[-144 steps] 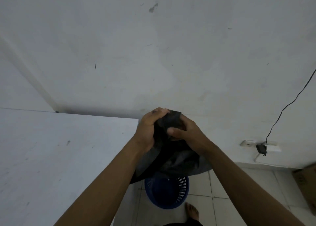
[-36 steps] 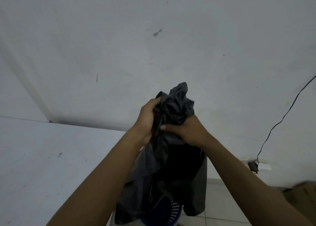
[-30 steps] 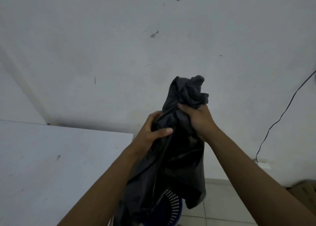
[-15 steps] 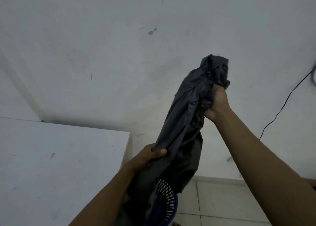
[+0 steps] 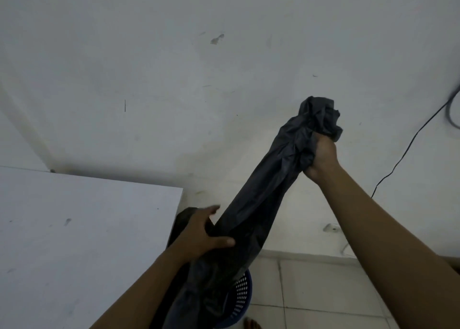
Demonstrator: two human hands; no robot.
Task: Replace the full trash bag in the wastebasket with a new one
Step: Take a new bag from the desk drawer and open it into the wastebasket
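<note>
A scuffed white wall (image 5: pixel 174 79) fills most of the view, with a plain white desk (image 5: pixel 74 241) at the lower left and pale floor tiles (image 5: pixel 323 291) at the lower right. Standing on those tiles, just beside the desk's corner, is the round blue perforated plastic wastebasket (image 5: pixel 240 301), mostly hidden behind the crumpled black plastic trash bag (image 5: pixel 261 204). The bag is drawn into a long diagonal rope running from above the wastebasket up towards the right. The right hand (image 5: pixel 321 158) is clenched into a fist around the bunched upper end, a tuft of plastic sticking out above it. The left hand (image 5: pixel 201 234) sits lower, fingers half spread and thumb hooked across the bag's middle, a loose hold rather than a firm clamp.

This looks like stretching out the new bag before lining the basket. To do it well, keep the upper fist firm, slide the lower hand down to smooth the folds, then find the open mouth; pulling too hard could tear thin plastic
</note>
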